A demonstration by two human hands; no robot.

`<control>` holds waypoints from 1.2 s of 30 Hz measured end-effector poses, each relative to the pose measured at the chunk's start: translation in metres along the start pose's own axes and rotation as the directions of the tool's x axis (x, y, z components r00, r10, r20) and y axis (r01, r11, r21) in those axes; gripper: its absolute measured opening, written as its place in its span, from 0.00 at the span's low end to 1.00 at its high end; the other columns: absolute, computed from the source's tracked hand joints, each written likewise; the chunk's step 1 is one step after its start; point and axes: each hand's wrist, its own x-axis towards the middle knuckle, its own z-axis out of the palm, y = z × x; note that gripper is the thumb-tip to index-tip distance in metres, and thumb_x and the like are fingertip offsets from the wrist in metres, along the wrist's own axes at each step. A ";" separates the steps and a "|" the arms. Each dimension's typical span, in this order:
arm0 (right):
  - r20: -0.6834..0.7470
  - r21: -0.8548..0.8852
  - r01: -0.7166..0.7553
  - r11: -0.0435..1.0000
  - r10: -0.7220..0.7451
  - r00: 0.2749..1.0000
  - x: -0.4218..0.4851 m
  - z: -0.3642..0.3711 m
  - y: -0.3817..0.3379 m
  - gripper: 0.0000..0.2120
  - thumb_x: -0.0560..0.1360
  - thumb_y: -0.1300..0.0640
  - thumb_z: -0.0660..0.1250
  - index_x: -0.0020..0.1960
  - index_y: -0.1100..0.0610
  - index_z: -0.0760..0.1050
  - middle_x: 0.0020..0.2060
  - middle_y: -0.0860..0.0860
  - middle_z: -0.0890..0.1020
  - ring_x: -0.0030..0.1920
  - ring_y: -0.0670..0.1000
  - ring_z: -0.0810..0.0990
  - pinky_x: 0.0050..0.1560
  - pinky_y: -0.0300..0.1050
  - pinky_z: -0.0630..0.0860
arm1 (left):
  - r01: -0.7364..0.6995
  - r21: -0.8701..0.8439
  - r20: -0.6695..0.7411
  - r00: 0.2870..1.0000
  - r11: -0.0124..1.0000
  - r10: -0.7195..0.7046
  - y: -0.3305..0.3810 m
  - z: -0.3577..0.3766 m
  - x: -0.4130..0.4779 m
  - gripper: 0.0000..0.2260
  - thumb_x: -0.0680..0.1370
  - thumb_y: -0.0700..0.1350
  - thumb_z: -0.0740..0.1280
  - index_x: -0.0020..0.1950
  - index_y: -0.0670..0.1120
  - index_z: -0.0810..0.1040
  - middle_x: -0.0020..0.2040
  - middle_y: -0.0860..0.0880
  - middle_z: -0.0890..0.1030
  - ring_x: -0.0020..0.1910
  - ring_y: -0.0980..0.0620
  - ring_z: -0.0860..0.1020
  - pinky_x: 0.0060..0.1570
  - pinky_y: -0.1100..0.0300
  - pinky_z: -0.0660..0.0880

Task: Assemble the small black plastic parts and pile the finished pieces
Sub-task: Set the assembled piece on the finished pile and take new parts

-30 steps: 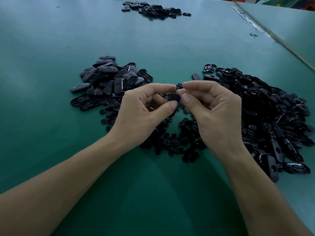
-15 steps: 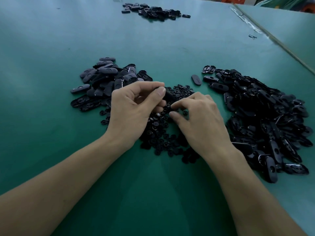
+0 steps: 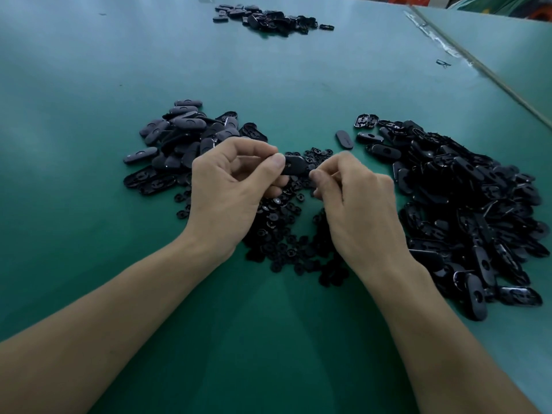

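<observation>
Pretty dim in here, and everything has a cool teal cast. The light seems to come from up ahead, so my green table (image 3: 89, 70) has a pale washed-out sheen across its far left. My forearms (image 3: 119, 324) drop soft shadows. The right pile (image 3: 466, 204) melts into one black blob with tiny glints. The wide lens stretches the bottom corners, and the far pile (image 3: 268, 19) looks soft.

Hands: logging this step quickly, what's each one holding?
Left hand: pinches an oval black cover.
Right hand: pinches a small round black part.
</observation>
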 end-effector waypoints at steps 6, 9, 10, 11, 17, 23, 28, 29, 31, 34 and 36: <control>-0.148 0.193 0.063 0.979 -0.034 0.988 -0.003 -0.007 0.000 0.05 0.79 0.59 0.69 0.48 0.50 0.77 0.37 0.40 0.80 0.41 0.42 0.80 0.42 0.31 0.74 | 0.032 -0.011 0.006 0.999 0.999 -0.032 0.001 0.001 0.000 0.04 0.77 0.34 0.71 0.49 0.42 0.81 0.38 0.47 0.86 0.37 0.50 0.85 0.39 0.62 0.80; -0.134 0.289 0.037 0.957 0.002 0.991 -0.003 -0.007 0.002 0.09 0.77 0.60 0.71 0.55 0.49 0.81 0.39 0.40 0.82 0.41 0.40 0.82 0.47 0.32 0.77 | 0.043 0.000 0.002 0.999 0.999 -0.043 0.000 0.001 0.001 0.06 0.78 0.33 0.70 0.50 0.43 0.82 0.40 0.47 0.87 0.40 0.50 0.86 0.41 0.63 0.80; -0.126 0.323 0.030 0.946 0.012 0.992 -0.003 -0.007 0.002 0.09 0.77 0.60 0.72 0.55 0.50 0.82 0.40 0.40 0.83 0.42 0.40 0.83 0.49 0.35 0.79 | 0.044 0.005 0.005 0.999 0.999 -0.044 0.000 0.001 0.001 0.06 0.78 0.33 0.70 0.50 0.43 0.83 0.40 0.47 0.87 0.40 0.49 0.86 0.41 0.63 0.81; -0.116 0.356 0.026 0.934 0.017 0.993 -0.002 -0.007 0.002 0.09 0.77 0.61 0.73 0.54 0.49 0.82 0.40 0.41 0.84 0.42 0.41 0.84 0.50 0.39 0.81 | 0.043 0.012 0.012 0.999 0.999 -0.044 0.000 0.001 0.001 0.06 0.78 0.33 0.70 0.50 0.43 0.83 0.40 0.47 0.87 0.40 0.49 0.86 0.41 0.63 0.81; -0.108 0.439 0.029 0.898 0.021 0.994 -0.002 -0.008 0.002 0.08 0.75 0.61 0.74 0.47 0.48 0.83 0.41 0.44 0.85 0.42 0.44 0.83 0.47 0.38 0.78 | 0.026 0.052 0.050 0.998 0.998 -0.029 0.000 -0.001 0.000 0.07 0.77 0.32 0.71 0.50 0.43 0.83 0.40 0.47 0.86 0.40 0.48 0.86 0.40 0.62 0.81; -0.047 0.602 -0.061 0.796 0.111 0.993 -0.002 -0.011 0.001 0.06 0.74 0.63 0.75 0.47 0.53 0.84 0.38 0.48 0.86 0.39 0.45 0.83 0.45 0.39 0.80 | 0.005 0.090 0.093 0.996 0.996 -0.013 0.000 -0.001 -0.002 0.09 0.76 0.32 0.72 0.49 0.45 0.84 0.41 0.48 0.87 0.41 0.48 0.86 0.42 0.61 0.81; -0.001 0.646 -0.113 0.755 0.149 0.989 -0.003 -0.011 0.001 0.08 0.75 0.62 0.74 0.49 0.51 0.81 0.37 0.48 0.84 0.38 0.44 0.82 0.41 0.36 0.77 | 0.004 0.090 0.099 0.995 0.996 -0.013 0.001 -0.001 -0.002 0.09 0.76 0.31 0.71 0.49 0.45 0.83 0.40 0.49 0.87 0.40 0.49 0.86 0.41 0.62 0.81; 0.007 0.653 -0.119 0.748 0.151 0.989 -0.003 -0.011 0.001 0.07 0.75 0.63 0.74 0.49 0.51 0.82 0.37 0.48 0.85 0.38 0.44 0.82 0.41 0.35 0.77 | 0.008 0.086 0.098 0.995 0.996 -0.017 0.001 -0.001 -0.002 0.09 0.76 0.31 0.71 0.49 0.45 0.83 0.39 0.49 0.87 0.40 0.49 0.86 0.41 0.62 0.81; 0.027 0.672 -0.129 0.729 0.150 0.988 -0.003 -0.012 0.000 0.07 0.75 0.64 0.74 0.48 0.53 0.83 0.38 0.49 0.86 0.39 0.44 0.83 0.42 0.35 0.77 | 0.010 0.079 0.099 0.995 0.997 -0.018 0.001 -0.001 -0.002 0.09 0.76 0.31 0.71 0.49 0.45 0.83 0.39 0.49 0.86 0.40 0.49 0.86 0.40 0.62 0.81; 0.069 0.721 -0.170 0.672 0.174 0.982 -0.003 -0.014 0.000 0.06 0.76 0.65 0.72 0.47 0.55 0.83 0.39 0.52 0.87 0.38 0.46 0.85 0.39 0.35 0.77 | 0.008 0.071 0.106 0.994 0.997 -0.015 0.002 -0.001 -0.003 0.09 0.76 0.31 0.71 0.49 0.45 0.83 0.39 0.49 0.86 0.40 0.50 0.86 0.40 0.63 0.81; 0.079 0.730 -0.182 0.659 0.184 0.980 -0.003 -0.015 -0.001 0.06 0.76 0.66 0.71 0.47 0.56 0.82 0.40 0.52 0.87 0.38 0.46 0.85 0.38 0.35 0.77 | 0.001 0.070 0.113 0.994 0.998 -0.009 0.003 -0.001 -0.003 0.09 0.76 0.31 0.71 0.49 0.45 0.83 0.39 0.49 0.87 0.40 0.50 0.86 0.40 0.63 0.80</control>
